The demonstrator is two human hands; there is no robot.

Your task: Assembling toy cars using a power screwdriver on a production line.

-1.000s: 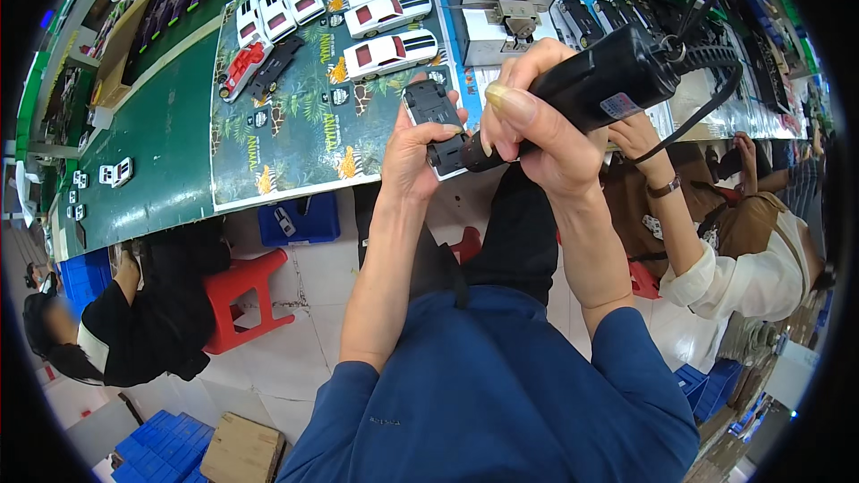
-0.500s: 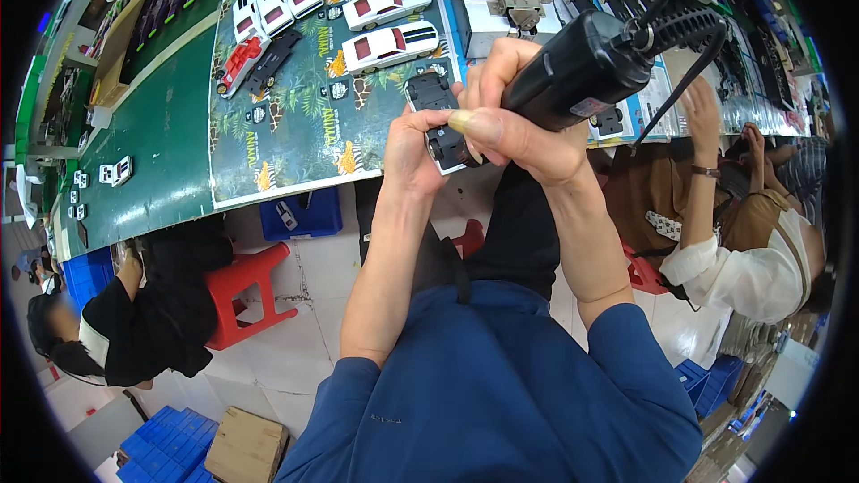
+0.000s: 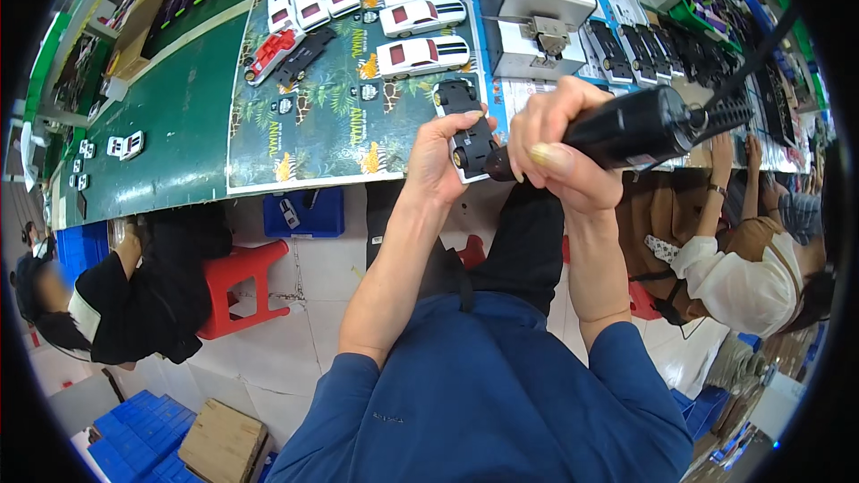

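Note:
My left hand (image 3: 434,156) is closed on a toy car (image 3: 472,145), thumb across it, just over the table's near edge. The car is turned over, so its black underside faces up, with a white body edge showing. In my right hand (image 3: 568,148) is a black electric screwdriver (image 3: 631,125), gripped with the fingers wrapped around it. Its dark nose lies right beside the car's near end; whether it touches a screw I cannot tell. A cable runs from the tool's back toward the upper right.
White toy cars (image 3: 422,55) stand in rows on a patterned mat (image 3: 340,148). Left of them lie a red car piece (image 3: 271,55) and a black chassis (image 3: 306,57). Ahead is a metal fixture (image 3: 546,40). Black chassis parts (image 3: 608,54) lie right of it. People sit on both sides.
My right hand and the screwdriver have moved right and tilted flatter, off the middle of the car. More of the car's underside shows. My left hand still holds it.

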